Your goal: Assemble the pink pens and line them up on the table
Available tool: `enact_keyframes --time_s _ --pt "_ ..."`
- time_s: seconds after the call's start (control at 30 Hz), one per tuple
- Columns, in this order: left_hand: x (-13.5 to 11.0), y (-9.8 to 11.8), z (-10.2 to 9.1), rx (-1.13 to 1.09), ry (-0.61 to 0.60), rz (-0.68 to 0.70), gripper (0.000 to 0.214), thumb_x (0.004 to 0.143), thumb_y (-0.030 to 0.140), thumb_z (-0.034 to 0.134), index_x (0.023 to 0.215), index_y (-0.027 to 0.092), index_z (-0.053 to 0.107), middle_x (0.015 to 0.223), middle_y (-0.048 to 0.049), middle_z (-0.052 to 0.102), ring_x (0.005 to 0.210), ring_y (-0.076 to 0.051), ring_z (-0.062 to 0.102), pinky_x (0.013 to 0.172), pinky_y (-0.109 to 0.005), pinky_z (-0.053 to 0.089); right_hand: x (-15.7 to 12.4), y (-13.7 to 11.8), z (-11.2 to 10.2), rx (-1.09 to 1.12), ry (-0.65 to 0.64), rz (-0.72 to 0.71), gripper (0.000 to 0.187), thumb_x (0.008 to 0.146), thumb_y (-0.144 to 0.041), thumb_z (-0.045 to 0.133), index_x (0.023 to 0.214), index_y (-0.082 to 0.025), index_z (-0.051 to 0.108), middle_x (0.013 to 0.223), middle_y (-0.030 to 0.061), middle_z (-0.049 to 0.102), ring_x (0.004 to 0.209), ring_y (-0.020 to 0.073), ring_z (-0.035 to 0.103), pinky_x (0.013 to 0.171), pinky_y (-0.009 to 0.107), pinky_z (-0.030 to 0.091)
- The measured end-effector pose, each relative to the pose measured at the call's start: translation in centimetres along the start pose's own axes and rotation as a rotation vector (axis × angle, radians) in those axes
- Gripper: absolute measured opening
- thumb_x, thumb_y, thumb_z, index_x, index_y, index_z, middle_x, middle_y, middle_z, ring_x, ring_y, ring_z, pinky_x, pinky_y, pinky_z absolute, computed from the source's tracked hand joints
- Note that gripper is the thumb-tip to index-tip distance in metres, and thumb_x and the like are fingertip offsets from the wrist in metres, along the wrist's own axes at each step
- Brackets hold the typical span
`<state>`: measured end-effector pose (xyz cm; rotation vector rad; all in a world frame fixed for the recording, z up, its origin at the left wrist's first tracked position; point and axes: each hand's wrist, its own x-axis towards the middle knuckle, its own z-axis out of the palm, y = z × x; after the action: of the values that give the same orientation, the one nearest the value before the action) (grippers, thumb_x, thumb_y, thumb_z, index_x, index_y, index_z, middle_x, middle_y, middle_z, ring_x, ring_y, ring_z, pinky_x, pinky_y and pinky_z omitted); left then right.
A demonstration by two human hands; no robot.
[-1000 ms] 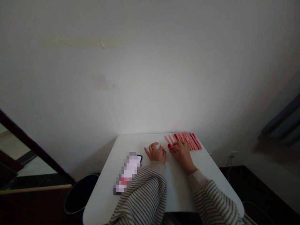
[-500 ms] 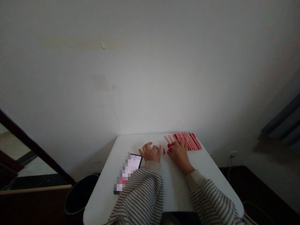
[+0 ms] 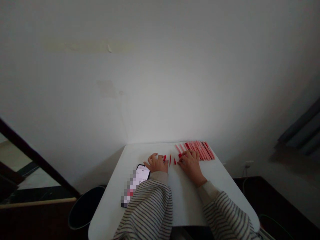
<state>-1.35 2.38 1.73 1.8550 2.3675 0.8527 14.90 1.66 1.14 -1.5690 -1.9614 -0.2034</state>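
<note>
My left hand [image 3: 157,163] lies on the white table [image 3: 185,200] with its fingers spread, palm down, beside a phone [image 3: 140,176]. Just right of it lie a few small red pieces [image 3: 170,159], one touching my fingertips. My right hand [image 3: 190,163] rests palm down with its fingers reaching onto the near end of a row of pink-red pens [image 3: 200,150] laid side by side at the table's far right. Whether it grips one is hidden. Both arms wear striped sleeves.
A dark round bin [image 3: 83,206] stands on the floor left of the table. A pale wall rises right behind the table's far edge. A dark curtain [image 3: 300,133] hangs at the right, with a wall socket [image 3: 248,164] low beside it.
My left hand has slid left toward the phone, uncovering the small red pieces between my hands. My right hand has barely moved.
</note>
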Motion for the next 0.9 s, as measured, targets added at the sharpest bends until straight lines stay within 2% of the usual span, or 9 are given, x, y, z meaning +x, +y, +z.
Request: enact_keyframes --time_s 0.27,0.4,0.53,0.7,0.9 --pt "0.0 0.1 -0.1 0.055 -0.031 -0.078 0.019 0.073 0.037 0.063 0.087 0.025 0.07 0.127 -0.0046 0.054 0.122 -0.029 0.038 0.107 -0.063 0.019 -0.1 0.1 -0.2 0.017 0.006 0.003 0.008 0.081 -0.032 0.064 0.082 -0.024 0.068 0.106 0.0046 0.06 0.113 0.0274 0.041 0.106 0.055 0.017" --pt "-0.1 0.0 -0.2 0.07 -0.017 -0.066 0.017 0.075 0.036 0.061 0.08 0.024 0.071 0.127 -0.0052 0.055 0.122 -0.029 0.038 0.107 -0.063 0.02 -0.2 0.4 0.0 0.038 0.04 -0.005 0.008 0.081 -0.031 0.064 0.083 -0.025 0.069 0.105 0.0049 0.061 0.112 0.0271 0.041 0.105 0.054 0.019" --pt "0.0 -0.1 0.0 0.048 0.008 -0.045 0.016 0.076 0.033 0.06 0.082 0.024 0.071 0.127 -0.005 0.055 0.122 -0.029 0.039 0.106 -0.063 0.021 -0.2 1.0 0.6 0.069 0.087 -0.013 0.008 0.082 -0.032 0.064 0.084 -0.025 0.069 0.103 0.0044 0.061 0.109 0.0268 0.042 0.102 0.051 0.024" --pt "-0.3 0.1 0.7 -0.04 0.066 0.068 0.014 0.078 0.029 0.059 0.086 0.026 0.069 0.124 -0.0031 0.057 0.12 -0.027 0.041 0.106 -0.062 0.023 -0.1 1.9 1.3 0.147 0.149 -0.031 0.015 0.086 -0.033 0.059 0.094 -0.026 0.069 0.1 0.0047 0.063 0.103 0.0248 0.045 0.096 0.046 0.031" --pt "-0.9 0.6 2.1 -0.131 0.113 0.21 0.012 0.079 0.029 0.059 0.086 0.027 0.068 0.122 -0.0025 0.058 0.119 -0.025 0.043 0.108 -0.058 0.022 0.1 2.3 1.9 0.221 0.131 -0.095 0.027 0.087 -0.03 0.057 0.113 -0.027 0.064 0.103 0.0054 0.065 0.101 0.0236 0.047 0.09 0.041 0.036"
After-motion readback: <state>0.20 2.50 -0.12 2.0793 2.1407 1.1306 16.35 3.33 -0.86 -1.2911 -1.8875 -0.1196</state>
